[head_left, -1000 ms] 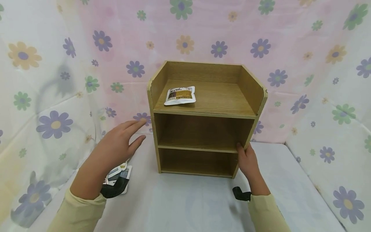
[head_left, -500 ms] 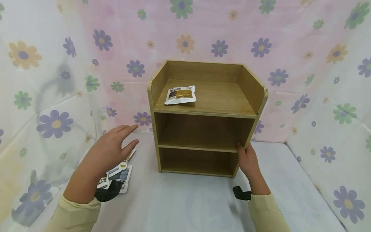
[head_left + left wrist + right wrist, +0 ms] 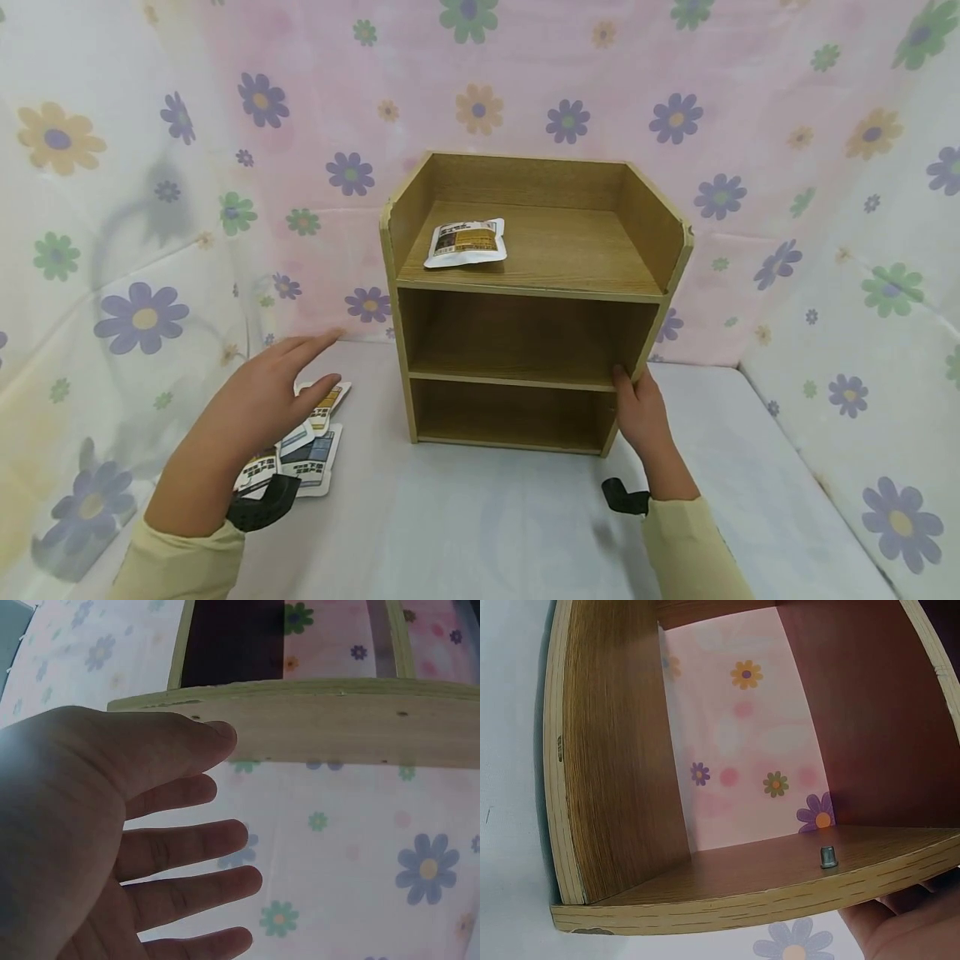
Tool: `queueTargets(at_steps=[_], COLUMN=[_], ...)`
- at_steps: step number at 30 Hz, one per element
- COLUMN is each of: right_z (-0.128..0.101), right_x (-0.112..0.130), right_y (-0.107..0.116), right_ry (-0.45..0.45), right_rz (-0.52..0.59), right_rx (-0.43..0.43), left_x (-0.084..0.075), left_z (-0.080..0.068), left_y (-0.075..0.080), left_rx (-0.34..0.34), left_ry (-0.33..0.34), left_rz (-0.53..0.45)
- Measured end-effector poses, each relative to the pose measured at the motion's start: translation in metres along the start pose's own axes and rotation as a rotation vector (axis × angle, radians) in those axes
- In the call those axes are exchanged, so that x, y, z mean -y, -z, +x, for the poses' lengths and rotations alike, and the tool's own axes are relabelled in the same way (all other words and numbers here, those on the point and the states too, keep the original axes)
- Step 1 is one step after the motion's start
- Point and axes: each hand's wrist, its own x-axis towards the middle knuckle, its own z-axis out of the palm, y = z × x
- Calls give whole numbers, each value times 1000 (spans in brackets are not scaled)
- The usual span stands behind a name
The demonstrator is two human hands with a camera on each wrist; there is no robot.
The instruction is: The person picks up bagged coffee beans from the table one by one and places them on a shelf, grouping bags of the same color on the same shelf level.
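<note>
1. The right hand (image 3: pixel 645 417) grips the front right upright of the small three-tier wooden shelf unit (image 3: pixel 525 333), thumb hooked over the edge at the level of the middle board and fingers wrapped behind the side panel. The right wrist view shows only a sliver of that hand (image 3: pixel 907 930) under the board's edge.

2. The left hand (image 3: pixel 255 412) hovers with its fingers spread wide and straight, holding nothing, just left of the shelf unit and not touching it. In the left wrist view the open palm (image 3: pixel 97 847) faces the unit's pale side panel (image 3: pixel 337 727).

3. Right under the left hand lie several flat white printed sachets (image 3: pixel 303 454) in a loose overlapping heap on the white table cover (image 3: pixel 487 517). The hand hides part of the heap.

4. One more white sachet with a brown and yellow label (image 3: pixel 465 243) lies flat on the top tier, towards its left side.

5. A small metal shelf pin (image 3: pixel 827 856) sticks out of the board inside the unit.

6. A black strap (image 3: pixel 626 500) sits at the right wrist, another (image 3: pixel 262 507) at the left, each above a pale yellow sleeve.

7. Pink and white flowered cloth (image 3: pixel 525 75) hangs behind and to both sides.
</note>
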Motion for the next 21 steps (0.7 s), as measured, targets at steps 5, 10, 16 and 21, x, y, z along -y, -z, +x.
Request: queueTargets(at_steps=[5,10,16,21], right_z=[0,0,0,0], right_x=[0,-1,-1,-2], right_y=[0,0,0,1], right_ry=[-5,-6,17,14], right_rz=[2,5,-1,-3], right_rx=[1,0,-13,-9], left_x=[6,14,23,31], left_z=[-4,-10,-15,-20], left_y=[-1,-5,-15,-22], left_rx=[35,73,108,141], left_ry=[34,70,93,112], left_rz=[-4,1,7,2])
